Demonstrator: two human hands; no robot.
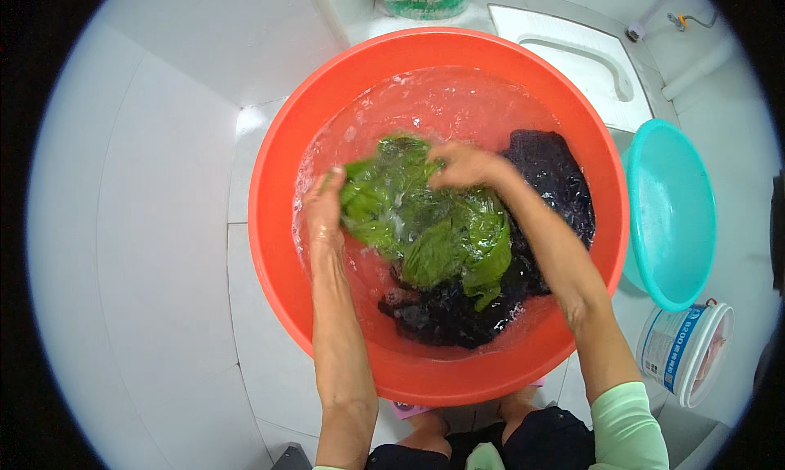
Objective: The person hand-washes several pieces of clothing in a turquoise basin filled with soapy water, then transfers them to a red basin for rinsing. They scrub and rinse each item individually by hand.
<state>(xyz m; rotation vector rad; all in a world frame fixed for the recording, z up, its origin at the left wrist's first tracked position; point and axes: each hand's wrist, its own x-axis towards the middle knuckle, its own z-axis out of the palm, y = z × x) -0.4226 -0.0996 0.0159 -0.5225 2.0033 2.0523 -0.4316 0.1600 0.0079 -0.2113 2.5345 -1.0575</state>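
A large red plastic tub [441, 387] holds water with some suds. In it floats a wet green cloth or garment [429, 249], bunched up. My left hand [324, 203] is at the cloth's left edge, thumb up against it; whether the fingers grip it is unclear. My right hand [463, 165] touches the upper right part of the green cloth, its fingers curled and partly blurred, their hold hard to make out. Dark wet fabric [546, 169] lies in the water at the right and runs below the green cloth to the near side.
A turquoise basin [674, 218] leans on its side at the right. Below it is a white bucket [684, 353]. A squat toilet [570, 65], a green and white bucket [426, 1] and a purple-handled brush [650, 13] are at the back. A white wall [165, 225] stands left.
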